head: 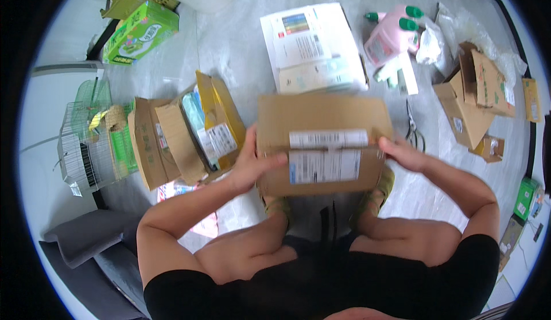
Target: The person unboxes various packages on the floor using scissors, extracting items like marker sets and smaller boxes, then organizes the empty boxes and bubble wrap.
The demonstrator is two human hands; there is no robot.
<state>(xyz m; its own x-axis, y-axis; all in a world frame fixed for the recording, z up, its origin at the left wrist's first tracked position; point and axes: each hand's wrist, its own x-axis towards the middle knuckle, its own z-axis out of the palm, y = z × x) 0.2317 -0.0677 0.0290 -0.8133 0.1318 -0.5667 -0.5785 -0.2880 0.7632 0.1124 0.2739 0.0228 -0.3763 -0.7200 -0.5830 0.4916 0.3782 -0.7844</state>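
Observation:
Between my two hands is a closed brown cardboard box (323, 113), its top bearing white labels split across the middle seam. My left hand (258, 160) grips its left side, thumb laid over the top. On the opposite side, my right hand (400, 152) holds the right edge, thumb near the corner; its other fingers are mostly hidden. The box is over the floor in front of my feet and looks slightly blurred. Beyond it lies a white flat package (310, 40) with printed pictures. Scissors (413, 126) with dark handles rest on the floor right of the box.
Left stand an open carton of packages (181, 139), a wire cage (94, 148) and a green box (142, 33). Pink bottles with green caps (391, 36), opened cardboard boxes (469, 100) and clear plastic wrap (473, 31) lie right. A grey cushioned seat (90, 238) is at lower left.

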